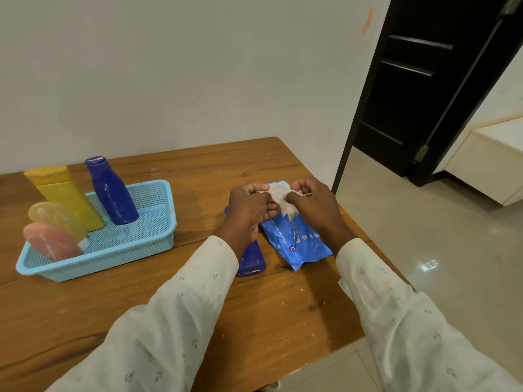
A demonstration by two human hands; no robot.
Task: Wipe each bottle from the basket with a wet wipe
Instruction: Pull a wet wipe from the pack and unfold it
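A white wet wipe (280, 198) is held between my two hands above the blue wipes pack (297, 240). My left hand (249, 213) pinches its left side and my right hand (311, 205) pinches its right side. A dark blue bottle (252, 260) lies flat on the table under my left wrist, partly hidden. The light blue basket (158, 244) at the left holds an upright dark blue bottle (113, 190), a yellow bottle (66, 193), a pale yellow bottle (56, 219) and a pink bottle (52, 241).
The wooden table (141, 301) stands against a white wall; its right edge runs close to the wipes pack. A dark door (418, 80) and tiled floor (424, 250) lie to the right.
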